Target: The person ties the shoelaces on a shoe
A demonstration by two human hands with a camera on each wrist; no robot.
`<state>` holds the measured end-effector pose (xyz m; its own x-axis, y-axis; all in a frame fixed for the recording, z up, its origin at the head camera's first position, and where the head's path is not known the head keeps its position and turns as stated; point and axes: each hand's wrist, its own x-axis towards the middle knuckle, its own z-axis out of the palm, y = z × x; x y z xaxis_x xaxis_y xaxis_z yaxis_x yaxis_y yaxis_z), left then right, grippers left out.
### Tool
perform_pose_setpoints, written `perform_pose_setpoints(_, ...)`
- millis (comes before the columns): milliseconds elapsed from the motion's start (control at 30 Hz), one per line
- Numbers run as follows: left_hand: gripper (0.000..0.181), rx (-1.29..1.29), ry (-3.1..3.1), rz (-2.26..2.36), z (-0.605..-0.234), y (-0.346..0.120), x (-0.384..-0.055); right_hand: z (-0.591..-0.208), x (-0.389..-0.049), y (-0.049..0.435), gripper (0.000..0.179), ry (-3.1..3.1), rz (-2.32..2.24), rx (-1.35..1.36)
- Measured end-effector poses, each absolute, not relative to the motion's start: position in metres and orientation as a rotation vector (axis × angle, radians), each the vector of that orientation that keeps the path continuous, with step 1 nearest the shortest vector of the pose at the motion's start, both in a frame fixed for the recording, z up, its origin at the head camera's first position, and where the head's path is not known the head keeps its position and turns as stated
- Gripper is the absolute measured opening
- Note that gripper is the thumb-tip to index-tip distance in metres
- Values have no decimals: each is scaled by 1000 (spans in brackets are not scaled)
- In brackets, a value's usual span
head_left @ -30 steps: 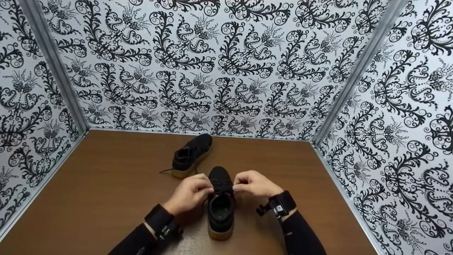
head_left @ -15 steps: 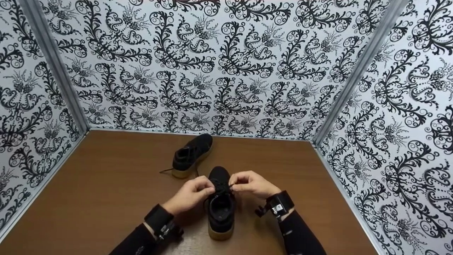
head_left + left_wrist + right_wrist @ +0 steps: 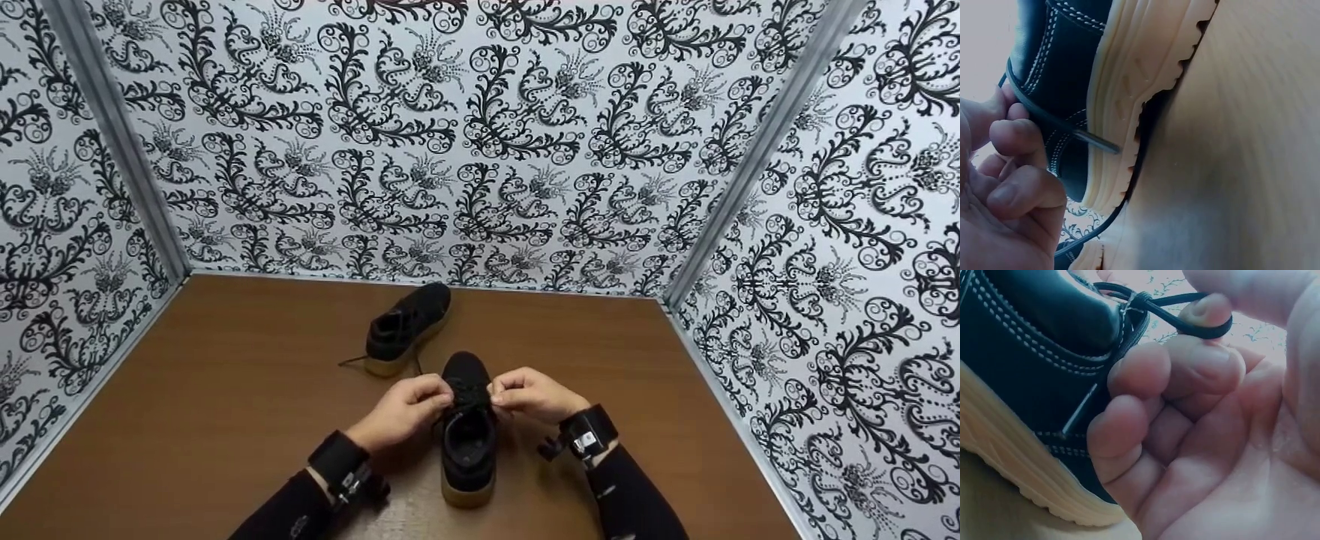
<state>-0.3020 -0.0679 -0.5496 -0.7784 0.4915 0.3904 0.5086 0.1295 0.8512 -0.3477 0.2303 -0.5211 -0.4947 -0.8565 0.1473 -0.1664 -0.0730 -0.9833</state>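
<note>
A black lace-up shoe with a tan sole stands on the table, heel toward me. Over its laces, my left hand is on the left side and my right hand on the right. Seen from the left wrist, the left thumb and forefinger pinch the black shoelace, whose tipped end hangs over the sole. In the right wrist view the right hand holds a lace loop at its forefinger tip, under the thumb. A knot sits at the loop's base. Another lace tip hangs below it.
A second black shoe with a tan sole lies farther back and left, its laces loose on the brown table. Patterned black-and-white walls enclose the table at the back and sides.
My right hand has moved slightly left, closer to the shoe's laces. The left hand has barely shifted, and both shoes stay where they were.
</note>
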Motion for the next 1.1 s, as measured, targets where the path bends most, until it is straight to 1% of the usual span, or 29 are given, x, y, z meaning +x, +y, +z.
perform_pose_setpoints(133, 17, -1025, -2356, -1804, -549, -65, -301, -522, -348, 228, 32, 1612, -1642, -1166)
perform_pose_setpoints(233, 17, -1021, -2377, -1698, -548, -62, -299, -519, -347, 228, 34, 1738, -1581, -1214)
perform_pose_setpoints(367, 19, -1017, -2406, -1523, -548, -58, -298, -516, -346, 229, 35, 1879, -1498, -1188)
perform_pose_setpoints(467, 20, -1004, -2410, -1555, -549, -59, -299, -518, -348, 229, 33, 1860, -1507, -1175)
perform_pose_setpoints(667, 19, -1018, -2361, -1750, -551, -62, -302, -525, -351, 232, 23, 1590, -1703, -1161)
perform_pose_setpoints(733, 19, -1026, -2344, -1763, -551, -62, -302, -525, -350, 232, 25, 1606, -1700, -1156)
perform_pose_setpoints(900, 23, -1018, -2316, -1706, -550, -57, -300, -521, -349, 233, 40, 1892, -1523, -1146)
perform_pose_setpoints(1000, 29, -981, -2301, -1760, -550, -54, -300, -519, -349, 234, 41, 1931, -1470, -1130)
perform_pose_setpoints(1100, 34, -935, -2292, -1918, -551, -56, -301, -519, -349, 235, 40, 1810, -1514, -1119)
